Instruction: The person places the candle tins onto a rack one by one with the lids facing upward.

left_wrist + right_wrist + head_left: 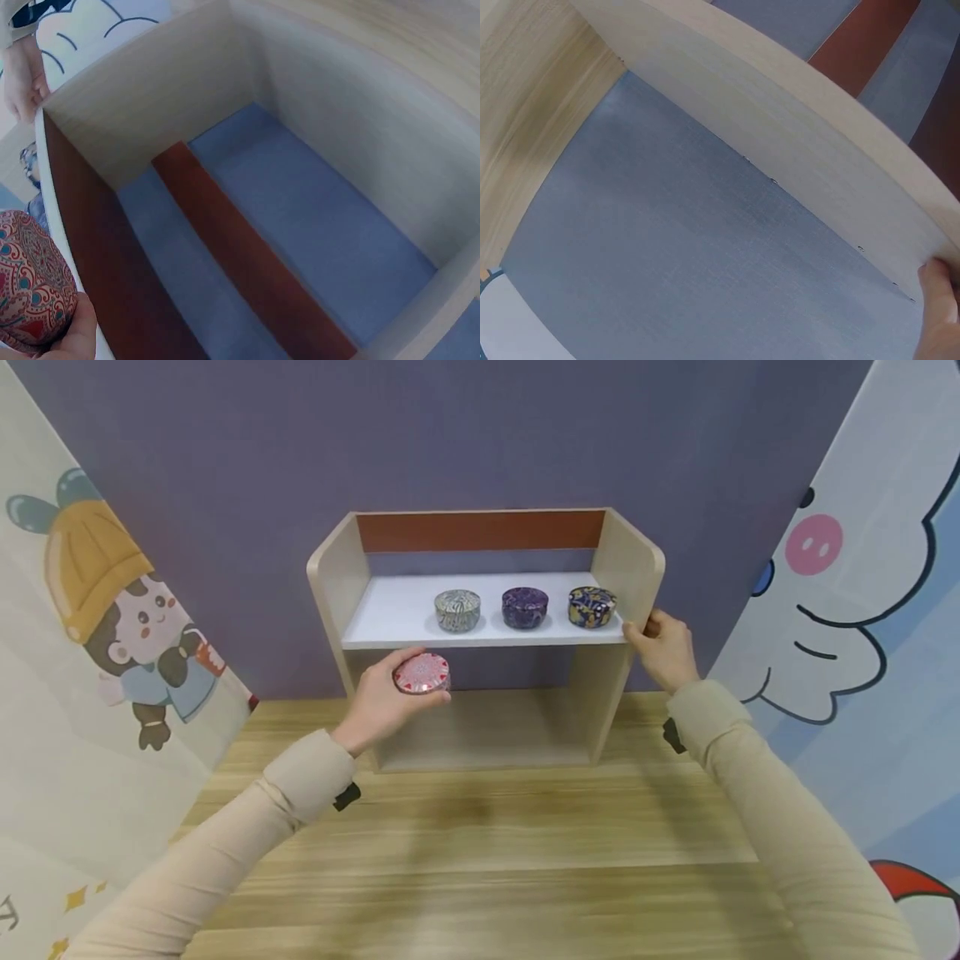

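My left hand grips a round red patterned tin by its sides, thumb in front. The tin is in front of the white upper board of a small wooden shelf, overlapping the space below that board in the head view. In the left wrist view the same tin shows red with blue-green and white ornament. With its fingers at the front edge of the right side panel, my right hand pinches the shelf at board height; the right wrist view shows its thumb against the panel.
On the upper board stand a grey-white tin, a purple tin and a dark blue and yellow tin in a row. The shelf rests on a wooden table against a blue-grey wall. Cartoon-printed panels flank both sides.
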Tool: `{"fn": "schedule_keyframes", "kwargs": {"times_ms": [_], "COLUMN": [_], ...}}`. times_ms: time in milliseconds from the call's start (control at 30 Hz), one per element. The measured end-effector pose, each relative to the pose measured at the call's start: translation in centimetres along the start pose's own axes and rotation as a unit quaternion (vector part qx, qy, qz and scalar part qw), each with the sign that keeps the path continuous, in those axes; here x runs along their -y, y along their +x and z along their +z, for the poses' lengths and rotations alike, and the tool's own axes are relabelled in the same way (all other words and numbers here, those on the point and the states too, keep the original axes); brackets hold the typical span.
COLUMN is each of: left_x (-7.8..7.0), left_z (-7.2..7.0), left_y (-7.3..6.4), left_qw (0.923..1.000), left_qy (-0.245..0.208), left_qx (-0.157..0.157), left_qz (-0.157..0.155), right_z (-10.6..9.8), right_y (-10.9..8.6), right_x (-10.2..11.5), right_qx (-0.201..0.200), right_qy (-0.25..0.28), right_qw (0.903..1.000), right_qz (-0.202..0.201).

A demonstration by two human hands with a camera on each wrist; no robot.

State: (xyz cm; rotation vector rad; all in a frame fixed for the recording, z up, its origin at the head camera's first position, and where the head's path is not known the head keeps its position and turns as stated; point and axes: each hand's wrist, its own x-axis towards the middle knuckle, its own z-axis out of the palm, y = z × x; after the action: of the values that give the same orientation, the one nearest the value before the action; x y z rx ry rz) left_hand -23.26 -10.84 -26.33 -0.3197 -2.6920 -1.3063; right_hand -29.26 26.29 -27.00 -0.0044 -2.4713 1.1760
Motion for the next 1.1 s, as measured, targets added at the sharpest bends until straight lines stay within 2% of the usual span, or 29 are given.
{"fn": "schedule_keyframes", "kwargs": {"times_ms": [167, 267, 500, 667, 900, 1100], "left_x": [-0.6, -0.9, -1.6, -1.7, -1.0, -0.5], "left_z": [-1.5, -2.3, -4.0, -4.8, -5.4, -5.5], "left_y": [0.7, 1.5, 3.6, 4.9, 5.9, 6.7], "left_qw": [0.9997, 0.9991, 0.9973, 0.9966, 0.9939, 0.9946], "left_qy": [-0.002, -0.022, -0.055, -0.060, -0.078, -0.055], "left_qx": [-0.022, -0.032, -0.047, -0.050, -0.066, -0.067], "left_qz": [0.011, 0.016, -0.009, -0.024, -0.041, -0.057], "right_z": [-0.1, -0.2, -0.5, -0.5, -0.4, -0.3], "right_y": [-0.2, -0.4, -0.7, -0.6, -0.4, -0.4], "right_x": [0.0, -0.1, -0.3, -0.2, 0.3, 0.5], "right_qx": [0.001, 0.003, 0.007, 0.005, 0.015, 0.013], "right_qy": [-0.004, -0.008, -0.005, -0.003, 0.005, 0.002], "right_qw": [1.0000, 0.9999, 0.9999, 1.0000, 0.9999, 0.9999], "right_qz": [-0.003, -0.005, -0.006, -0.002, -0.006, -0.003]}}
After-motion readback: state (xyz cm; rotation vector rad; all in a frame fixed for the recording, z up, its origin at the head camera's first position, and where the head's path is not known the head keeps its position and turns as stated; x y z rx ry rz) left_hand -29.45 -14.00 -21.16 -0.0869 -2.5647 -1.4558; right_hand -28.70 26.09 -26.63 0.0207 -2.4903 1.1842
